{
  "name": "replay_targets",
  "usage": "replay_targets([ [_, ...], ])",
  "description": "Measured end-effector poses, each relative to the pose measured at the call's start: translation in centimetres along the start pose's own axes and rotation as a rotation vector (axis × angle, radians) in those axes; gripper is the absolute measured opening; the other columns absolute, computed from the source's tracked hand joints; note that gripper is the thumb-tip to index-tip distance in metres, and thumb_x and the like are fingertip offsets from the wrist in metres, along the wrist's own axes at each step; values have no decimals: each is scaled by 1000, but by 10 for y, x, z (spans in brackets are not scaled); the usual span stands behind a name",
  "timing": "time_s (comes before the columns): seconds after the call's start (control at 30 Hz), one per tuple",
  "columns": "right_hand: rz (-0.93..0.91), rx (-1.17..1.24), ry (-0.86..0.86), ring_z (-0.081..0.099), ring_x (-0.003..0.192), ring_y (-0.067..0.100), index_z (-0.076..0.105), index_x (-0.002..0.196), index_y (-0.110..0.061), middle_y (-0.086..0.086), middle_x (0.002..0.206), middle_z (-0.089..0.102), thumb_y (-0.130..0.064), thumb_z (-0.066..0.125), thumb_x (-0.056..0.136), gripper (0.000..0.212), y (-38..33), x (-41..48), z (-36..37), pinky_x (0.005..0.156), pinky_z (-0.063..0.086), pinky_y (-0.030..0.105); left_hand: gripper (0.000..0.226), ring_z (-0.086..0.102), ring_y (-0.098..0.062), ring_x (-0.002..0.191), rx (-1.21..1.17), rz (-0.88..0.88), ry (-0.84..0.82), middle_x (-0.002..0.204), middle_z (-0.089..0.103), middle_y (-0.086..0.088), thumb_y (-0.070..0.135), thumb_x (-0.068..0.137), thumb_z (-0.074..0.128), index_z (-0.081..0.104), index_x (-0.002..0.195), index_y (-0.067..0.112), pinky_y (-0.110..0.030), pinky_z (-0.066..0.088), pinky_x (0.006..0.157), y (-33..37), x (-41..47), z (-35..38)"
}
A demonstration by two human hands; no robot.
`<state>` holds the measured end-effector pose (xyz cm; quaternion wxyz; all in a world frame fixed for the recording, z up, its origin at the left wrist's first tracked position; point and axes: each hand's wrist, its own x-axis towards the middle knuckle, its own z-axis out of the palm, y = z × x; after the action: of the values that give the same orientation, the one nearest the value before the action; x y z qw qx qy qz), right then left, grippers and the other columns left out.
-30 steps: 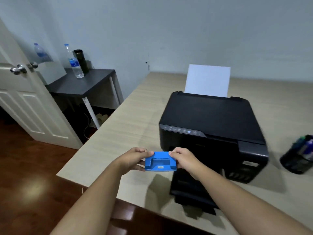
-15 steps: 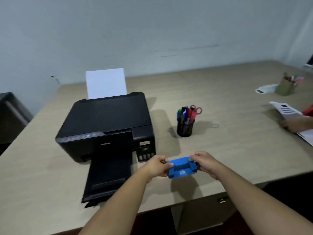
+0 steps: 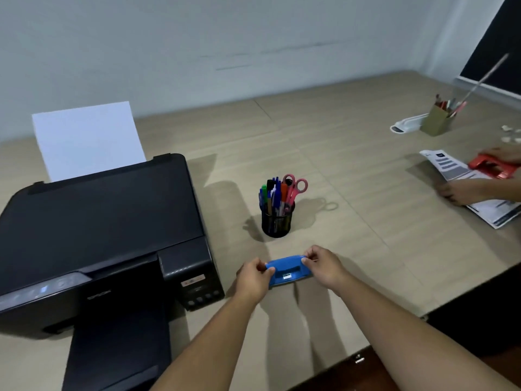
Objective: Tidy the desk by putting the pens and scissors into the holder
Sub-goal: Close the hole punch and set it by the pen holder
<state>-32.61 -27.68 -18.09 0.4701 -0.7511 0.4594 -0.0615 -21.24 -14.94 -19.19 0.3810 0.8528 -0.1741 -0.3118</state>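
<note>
Blue plastic shows between the two hands near the front edge of the desk (image 3: 366,153): a hole punch (image 3: 287,271), held at both ends. The left hand (image 3: 252,277) pinches its left end with fingers curled closed on it, and the right hand (image 3: 324,265) grips the right end the same way, thumb and fingers closed over the top corner. Whether the punch rests on the desk or sits just above it cannot be told. To the left stands a black printer (image 3: 98,235), its output tray reaching toward the desk's front edge and a white sheet (image 3: 87,139) upright in its rear feed. Just beyond the hands, to the right of the printer and apart from it, sits the holder (image 3: 276,222), a black mesh cup standing upright. Pens (image 3: 272,197) in blue, green, black and orange stand inside it, and pink-handled scissors (image 3: 294,187) stand in it too, handles up on the right side. Farther right, another person's hands (image 3: 462,190) rest on printed papers (image 3: 473,187), with a red punch (image 3: 494,167) on the sheets. Beyond those, near the far right corner, a tan cup (image 3: 437,122) holds pencils, just in front of a white object that is too small to identify.
</note>
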Motion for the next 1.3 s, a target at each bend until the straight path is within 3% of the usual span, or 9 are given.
replay_targets([
  [0.1, 32, -37, -15, 55, 84, 17, 56, 85, -15, 3, 88, 60, -17, 56, 91, 6, 2, 12, 5, 73, 41, 26, 15, 58, -20, 85, 52, -8, -38, 90, 60, -1, 31, 87, 61, 51, 83, 21, -35, 50, 83, -5, 12, 1],
  [0.17, 38, -11, 15, 56, 91, 17, 57, 94, -14, 3, 96, 60, -19, 57, 91, 6, -2, 20, 4, 78, 44, 27, 25, 56, -18, 93, 7, -11, -64, 108, 57, -2, 30, 87, 62, 50, 107, 19, -31, 49, 81, 1, 19, 2],
  [0.37, -51, 114, 70, 50, 120, 21, 45, 131, -19, 3, 133, 52, -17, 62, 88, 47, -39, 46, -7, 87, 45, 31, 52, 51, -13, 106, -133, 90, 56, 133, 47, 0, 23, 83, 68, 41, 128, 26, -24, 45, 81, 43, 42, -5],
  [0.5, -92, 120, 42, 43, 132, 23, 30, 143, -20, 5, 147, 41, -9, 66, 83, 71, -59, 75, -19, 96, 43, 31, 72, 47, -23, 126, -185, 66, 39, 145, 40, -2, 17, 79, 72, 33, 138, 28, -43, 49, 99, 67, 63, -15],
  [0.63, -114, 78, -52, 51, 124, 22, 38, 138, -21, 5, 140, 50, -9, 70, 80, 68, -53, 86, -17, 104, 45, 42, 67, 53, -19, 123, -299, 71, -27, 144, 46, 0, 7, 83, 66, 37, 139, 27, -38, 52, 97, 72, 70, -13],
  [0.87, -241, 96, -65, 63, 97, 13, 51, 119, -24, -5, 108, 63, -13, 71, 79, 46, -58, 121, -5, 81, 49, 22, 52, 59, -19, 116, -367, 36, 94, 134, 55, 1, 5, 86, 61, 47, 132, 25, -44, 52, 97, 73, 99, -14],
  [1.07, -291, 57, -104, 57, 91, 14, 52, 118, -15, 5, 117, 64, -11, 70, 79, 43, -96, 182, 7, 80, 43, 23, 43, 62, -18, 107, -388, 51, 192, 126, 62, -3, -2, 83, 61, 55, 120, 18, -38, 52, 95, 92, 157, -33],
  [1.17, -280, 24, -152, 59, 101, 18, 48, 124, -14, 7, 123, 62, -13, 68, 81, 47, -105, 200, 8, 87, 44, 26, 49, 60, -23, 115, -371, 20, 182, 130, 60, -6, -4, 84, 59, 51, 127, 17, -47, 51, 97, 97, 178, -40],
  [1.3, -200, 129, -219, 62, 104, 23, 41, 136, -19, 2, 121, 55, -15, 65, 85, 57, -96, 188, 1, 91, 51, 37, 50, 57, -24, 117, -366, -40, 197, 135, 55, -7, 7, 87, 61, 42, 133, 17, -45, 48, 100, 94, 165, -34],
])
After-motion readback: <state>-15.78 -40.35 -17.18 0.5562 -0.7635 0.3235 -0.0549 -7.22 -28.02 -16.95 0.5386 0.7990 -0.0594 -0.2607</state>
